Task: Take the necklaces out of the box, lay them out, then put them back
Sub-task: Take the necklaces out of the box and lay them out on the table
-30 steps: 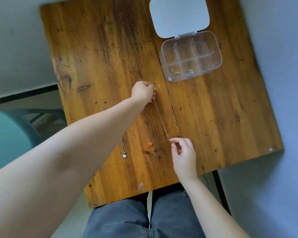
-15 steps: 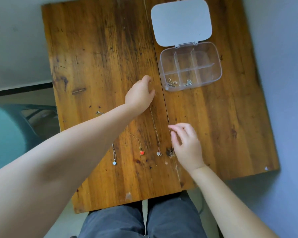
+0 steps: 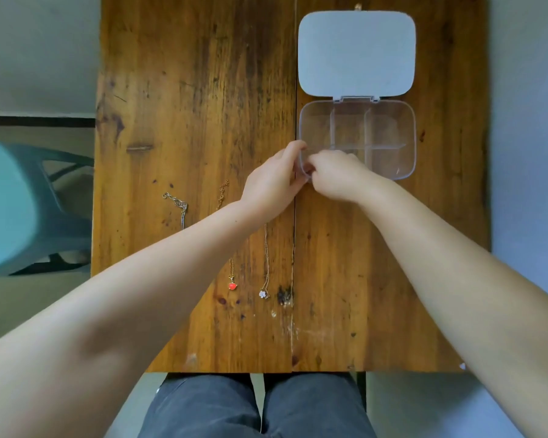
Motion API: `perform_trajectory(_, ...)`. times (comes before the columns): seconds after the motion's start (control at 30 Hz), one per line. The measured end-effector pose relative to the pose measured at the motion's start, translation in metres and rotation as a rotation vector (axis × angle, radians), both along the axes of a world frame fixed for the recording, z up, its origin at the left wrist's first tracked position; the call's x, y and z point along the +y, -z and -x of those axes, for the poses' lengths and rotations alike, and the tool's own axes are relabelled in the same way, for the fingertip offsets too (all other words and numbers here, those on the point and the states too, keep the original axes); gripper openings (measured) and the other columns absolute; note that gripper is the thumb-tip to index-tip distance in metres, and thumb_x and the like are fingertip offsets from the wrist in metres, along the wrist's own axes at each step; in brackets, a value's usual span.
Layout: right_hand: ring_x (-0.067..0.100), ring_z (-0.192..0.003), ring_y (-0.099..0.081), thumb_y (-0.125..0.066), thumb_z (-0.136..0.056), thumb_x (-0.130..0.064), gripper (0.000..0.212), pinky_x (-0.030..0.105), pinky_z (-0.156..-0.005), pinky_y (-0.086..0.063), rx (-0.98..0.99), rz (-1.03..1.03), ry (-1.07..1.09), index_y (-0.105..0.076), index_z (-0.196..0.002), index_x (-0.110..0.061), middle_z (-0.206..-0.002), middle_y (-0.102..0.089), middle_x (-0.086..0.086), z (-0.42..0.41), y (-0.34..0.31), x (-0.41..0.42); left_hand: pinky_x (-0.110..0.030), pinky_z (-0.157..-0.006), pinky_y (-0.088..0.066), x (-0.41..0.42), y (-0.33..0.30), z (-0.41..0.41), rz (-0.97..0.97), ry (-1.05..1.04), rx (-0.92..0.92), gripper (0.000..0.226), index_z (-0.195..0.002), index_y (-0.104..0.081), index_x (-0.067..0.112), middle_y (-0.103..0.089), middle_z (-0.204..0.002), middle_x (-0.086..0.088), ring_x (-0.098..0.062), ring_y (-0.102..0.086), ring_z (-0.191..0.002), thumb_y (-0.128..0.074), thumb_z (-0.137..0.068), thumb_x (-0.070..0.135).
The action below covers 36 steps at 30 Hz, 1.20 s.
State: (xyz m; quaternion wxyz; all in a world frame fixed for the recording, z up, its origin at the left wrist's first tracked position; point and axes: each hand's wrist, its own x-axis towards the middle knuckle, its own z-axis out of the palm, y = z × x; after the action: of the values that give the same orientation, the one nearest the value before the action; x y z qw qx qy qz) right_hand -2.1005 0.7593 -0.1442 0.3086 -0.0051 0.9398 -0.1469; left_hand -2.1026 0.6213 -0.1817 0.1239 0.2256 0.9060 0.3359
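1. We see a clear plastic box (image 3: 389, 137) on the right half of the wooden table (image 3: 203, 90), its grey lid (image 3: 356, 53) swung flat open behind it.
2. Both hands meet at the box's near left corner. The left hand (image 3: 271, 181) curls round the outside of that corner, thumb on the rim.
3. The right hand (image 3: 337, 175) reaches into the near left compartment with fingers bunched; we cannot tell whether it pinches anything, since the fingertips hide the contents.
4. Three necklaces lie stretched out left of the box: a silver chain (image 3: 179, 205), partly under the left forearm; a gold chain with a red pendant (image 3: 232, 285); and a gold chain with a white flower pendant (image 3: 263, 294).
5. The compartments we can see look empty.
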Motion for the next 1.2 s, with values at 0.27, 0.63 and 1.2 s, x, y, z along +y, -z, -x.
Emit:
perform_trajectory(0.27, 0.012, -0.092, -0.057, -0.055, -0.092, -0.018, 0.021, 0.019, -0.074, -0.041, 0.124, 0.349, 0.194, -0.064, -0.110, -0.016, -0.106, -0.064, 0.002, -0.014, -0.018, 0.016, -0.034, -0.065, -0.052, 0.000, -0.016, 0.003, 0.123, 0.039, -0.065, 0.059, -0.138, -0.029, 0.017, -0.052, -0.121, -0.012, -0.024, -0.056, -0.099, -0.055, -0.086, 0.010)
perform_trajectory(0.63, 0.007, -0.075, -0.066, -0.060, -0.090, -0.013, 0.016, 0.017, -0.061, -0.051, 0.297, 0.862, 0.953, -0.067, -0.087, -0.027, -0.077, -0.070, -0.010, -0.112, -0.056, 0.030, -0.012, -0.055, -0.041, -0.004, -0.077, 0.007, -0.192, 0.250, -0.544, 0.033, -0.070, -0.063, 0.017, -0.059, -0.059, 0.006, -0.002, -0.046, -0.049, -0.049, -0.094, 0.034)
perform_trajectory(1.2, 0.003, -0.060, -0.057, -0.055, -0.093, -0.028, 0.015, 0.016, -0.049, -0.038, 0.018, 0.244, 0.790, -0.056, -0.106, -0.021, -0.075, -0.062, -0.008, -0.207, 0.012, -0.034, -0.035, -0.053, -0.047, 0.021, -0.010, -0.034, 0.499, 0.474, 0.060, 0.028, -0.112, -0.049, 0.008, -0.055, -0.102, -0.010, -0.030, -0.059, -0.073, -0.046, -0.096, 0.031)
